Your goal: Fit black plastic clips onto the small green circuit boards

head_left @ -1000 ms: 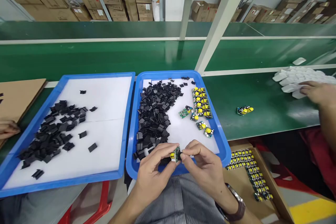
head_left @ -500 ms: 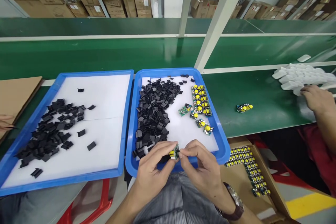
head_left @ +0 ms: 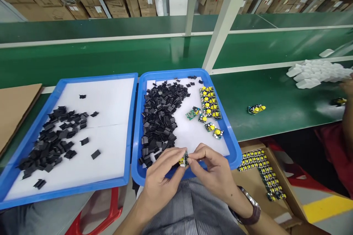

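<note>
My left hand [head_left: 164, 176] pinches a small circuit board [head_left: 182, 160] with yellow parts over the near edge of the right blue tray [head_left: 236, 150]. The fingers of my right hand [head_left: 213, 170] are closed at that board's right edge; what lies between their tips is too small and covered to name. Many small black folded pieces [head_left: 160, 117] are heaped in the tray's left half. Along its right side stand circuit boards in close rows [head_left: 211, 102]. Several loose boards lie near them, one with its green face up [head_left: 191, 114].
A second blue tray [head_left: 82, 187] on the left holds more black pieces [head_left: 52, 147]. One board [head_left: 256, 109] lies on the green bench [head_left: 234, 126], near white plastic housings [head_left: 317, 73]. A carton [head_left: 256, 187] with boards stands lower right. Another person's arm [head_left: 348, 95] is at the right edge.
Both my hands stay at the board with only slight finger movement. At right, the other person's hand has drawn back from the housings, and a board shows near it. The hand at far left has left the view.
</note>
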Action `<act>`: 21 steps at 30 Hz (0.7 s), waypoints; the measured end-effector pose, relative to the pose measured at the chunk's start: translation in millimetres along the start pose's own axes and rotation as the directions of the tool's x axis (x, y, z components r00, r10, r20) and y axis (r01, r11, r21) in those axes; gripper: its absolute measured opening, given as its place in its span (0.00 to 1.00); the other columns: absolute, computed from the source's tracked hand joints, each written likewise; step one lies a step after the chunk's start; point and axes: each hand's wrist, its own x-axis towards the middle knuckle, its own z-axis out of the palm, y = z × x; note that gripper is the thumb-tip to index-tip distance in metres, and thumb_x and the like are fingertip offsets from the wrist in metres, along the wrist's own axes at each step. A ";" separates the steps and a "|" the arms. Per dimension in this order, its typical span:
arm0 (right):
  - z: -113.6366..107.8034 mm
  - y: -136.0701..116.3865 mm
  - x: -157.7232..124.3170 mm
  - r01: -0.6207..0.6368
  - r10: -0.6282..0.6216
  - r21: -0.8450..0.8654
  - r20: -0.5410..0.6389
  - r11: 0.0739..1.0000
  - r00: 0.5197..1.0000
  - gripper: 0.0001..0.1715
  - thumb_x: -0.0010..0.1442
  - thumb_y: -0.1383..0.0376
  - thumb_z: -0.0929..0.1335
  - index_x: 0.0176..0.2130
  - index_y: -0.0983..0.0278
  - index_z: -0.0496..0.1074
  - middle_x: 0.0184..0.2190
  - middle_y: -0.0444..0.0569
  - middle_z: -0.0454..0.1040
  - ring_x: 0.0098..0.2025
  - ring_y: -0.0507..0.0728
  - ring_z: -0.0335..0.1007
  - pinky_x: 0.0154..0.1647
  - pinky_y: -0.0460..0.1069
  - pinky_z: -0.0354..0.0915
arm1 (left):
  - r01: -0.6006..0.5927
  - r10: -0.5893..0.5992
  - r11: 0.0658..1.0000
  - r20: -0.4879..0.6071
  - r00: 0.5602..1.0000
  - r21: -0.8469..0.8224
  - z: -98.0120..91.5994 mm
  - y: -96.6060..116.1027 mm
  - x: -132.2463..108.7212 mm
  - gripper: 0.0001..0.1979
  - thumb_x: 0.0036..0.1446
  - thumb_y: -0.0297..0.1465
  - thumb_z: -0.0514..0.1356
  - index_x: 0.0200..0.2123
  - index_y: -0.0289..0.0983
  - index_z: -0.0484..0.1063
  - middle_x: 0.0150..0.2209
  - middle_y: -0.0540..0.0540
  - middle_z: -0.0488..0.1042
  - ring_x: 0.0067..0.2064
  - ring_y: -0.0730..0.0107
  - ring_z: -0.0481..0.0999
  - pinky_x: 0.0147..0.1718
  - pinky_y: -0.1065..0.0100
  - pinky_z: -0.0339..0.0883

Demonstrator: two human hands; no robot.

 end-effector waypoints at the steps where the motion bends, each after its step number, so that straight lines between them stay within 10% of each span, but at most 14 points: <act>1: -1.1 -0.9 1.4 -0.012 0.012 -0.002 0.018 1.000 1.000 0.04 0.67 0.67 0.71 0.37 0.60 0.76 0.31 0.45 0.74 0.33 0.55 0.73 0.34 0.49 0.70 | -0.009 0.009 1.000 -0.002 1.000 -0.005 0.1 -0.1 0.6 0.27 0.61 0.17 0.64 0.60 0.45 0.76 0.53 0.44 0.83 0.54 0.58 0.82 0.55 0.54 0.79; 21: -10.1 3.6 12.8 -0.278 0.268 0.241 0.075 0.930 0.961 0.12 0.60 0.59 0.77 0.42 0.63 0.80 0.30 0.44 0.78 0.30 0.51 0.76 0.34 0.48 0.76 | 0.130 -0.133 0.983 0.018 0.991 0.128 0.3 1.7 -1.1 0.22 0.64 0.23 0.64 0.59 0.45 0.75 0.53 0.45 0.78 0.55 0.61 0.79 0.55 0.60 0.75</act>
